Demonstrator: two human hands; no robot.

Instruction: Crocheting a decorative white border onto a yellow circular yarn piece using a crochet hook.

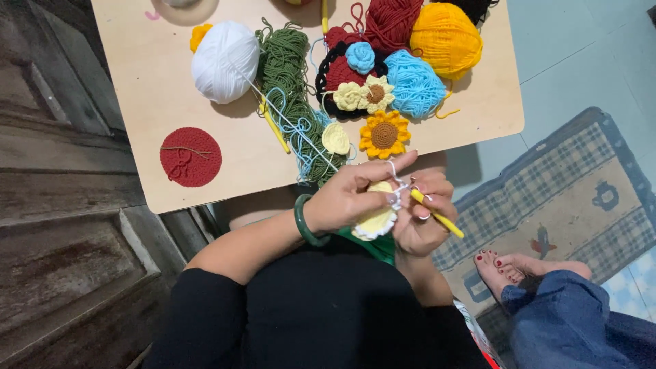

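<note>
The left hand (348, 198), with a green bangle (304, 222) at its wrist, has its fingers (383, 167) curled shut around a small pale yellow crocheted piece with a white frilled edge (376, 220); the forefinger is stretched out straight above the piece, and a strand of white yarn (393, 171) loops over it. The right hand (424, 215) sits just beside the left, its fingers (434, 188) folded closed on a yellow crochet hook (437, 217), whose handle sticks out beyond the fingers and slants down and away from them. The hook's tip meets the crocheted piece between the two sets of fingers. Both hands hover over the person's lap, just short of the near edge of the pale wooden desk (150, 75).

On the desk, just beyond the fingertips, lie an orange crocheted sunflower with a brown centre (385, 134) and a small cream crocheted flower (335, 139). Farther from the fingers are a skein of green yarn (290, 75), a ball of white yarn (224, 60), a light blue yarn bundle (414, 85), a ball of orange-yellow yarn (445, 37), dark red yarn (391, 22), and a cluster of crocheted flowers on a black-edged piece (352, 85). Well off to the left-hand side lies a round red crocheted coaster (190, 156). Beyond the right hand's fingers, on a checked floor mat (574, 191), rests another person's bare foot (506, 268) with a blue trouser leg.
</note>
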